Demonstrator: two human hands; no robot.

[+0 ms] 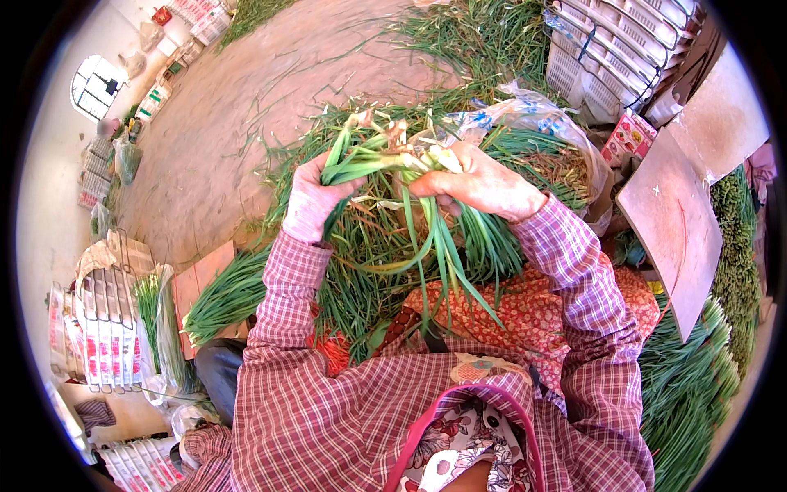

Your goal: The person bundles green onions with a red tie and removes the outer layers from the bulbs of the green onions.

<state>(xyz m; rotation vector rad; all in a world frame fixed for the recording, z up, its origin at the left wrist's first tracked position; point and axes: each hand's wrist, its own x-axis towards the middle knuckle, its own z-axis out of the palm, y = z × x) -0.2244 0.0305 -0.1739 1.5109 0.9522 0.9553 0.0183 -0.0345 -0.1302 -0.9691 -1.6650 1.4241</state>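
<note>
My left hand (313, 195) is closed around a small bunch of garlic chives (366, 166), its pale, brownish root ends pointing up and to the right. My right hand (490, 182) pinches the whitish stem bases of more chives between thumb and fingers. From that hand long flat leaves (443, 250) hang toward my lap. The two hands are a short way apart, with the root ends meeting between them. Under both lies a heap of loose green leaves and dry trimmings (361, 287). Some right-hand fingers are hidden behind the stems.
A plastic bag (594, 156) with greens stands beyond my right hand. Flat boards (676, 221) lean at the right, with stacked chives (689, 394) below. Another bundle (225, 299) lies on my left by a brown board. White crates (607, 61) are piled at the back right.
</note>
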